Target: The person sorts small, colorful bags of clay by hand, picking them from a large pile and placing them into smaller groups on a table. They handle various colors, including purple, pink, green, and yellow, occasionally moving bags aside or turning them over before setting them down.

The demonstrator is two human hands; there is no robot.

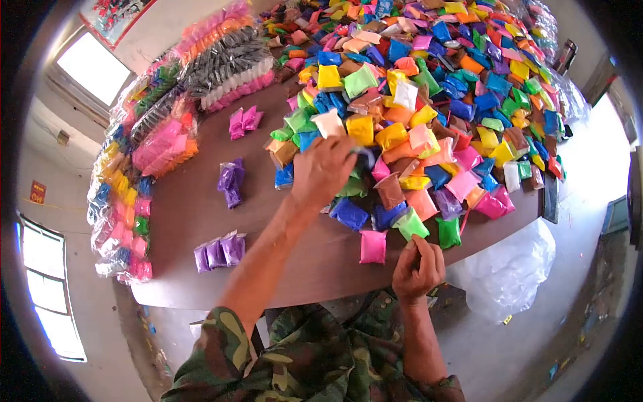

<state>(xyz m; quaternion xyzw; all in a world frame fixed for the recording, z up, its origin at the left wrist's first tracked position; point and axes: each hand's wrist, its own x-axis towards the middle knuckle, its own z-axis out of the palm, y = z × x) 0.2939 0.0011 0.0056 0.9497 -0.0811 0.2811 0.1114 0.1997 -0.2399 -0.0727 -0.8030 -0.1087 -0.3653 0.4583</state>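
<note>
The left hand [325, 171] reaches into the heap of mixed coloured packets [429, 100], fingers bent down onto its near edge; I cannot tell whether they grip one. The right hand [418, 266] is curled at the table's front edge, just below a green packet [410, 224], and whether it holds anything is unclear. Only 3 small single-colour groups lie apart on the brown table [201, 214]: violet packets [220, 251], purple packets [231, 181] and magenta packets [244, 120]. Wrapped bundles [164, 144] line the left side. Judging by the heap, most remains unsorted.
</note>
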